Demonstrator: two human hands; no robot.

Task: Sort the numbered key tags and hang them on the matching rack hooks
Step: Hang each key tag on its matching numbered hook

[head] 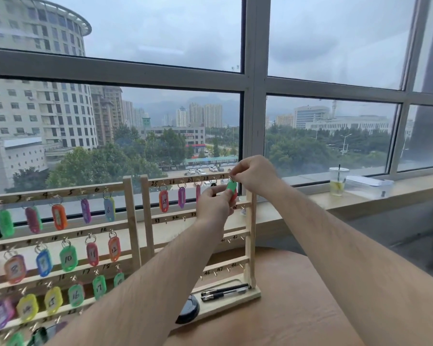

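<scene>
Hanging step: left hand (214,203) pinches the green tag (231,187) by its body. The right hand (254,174) has its fingers pressed together at the tag's ring, at the far-right end of the top rail on the right rack (250,236), just past hook 29. Fingers hide the ring, so I can't tell if it's hooked. Risks: ring misses the small hook and the tag drops on release; pushing the rail could tip the light rack; tag number unreadable, so a mismatch is possible.

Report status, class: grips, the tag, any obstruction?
Left grip pinches green tag. Right grip pinches its ring at right rack top rail, right end. Dark tag hangs close beside; hook itself hidden.
</scene>
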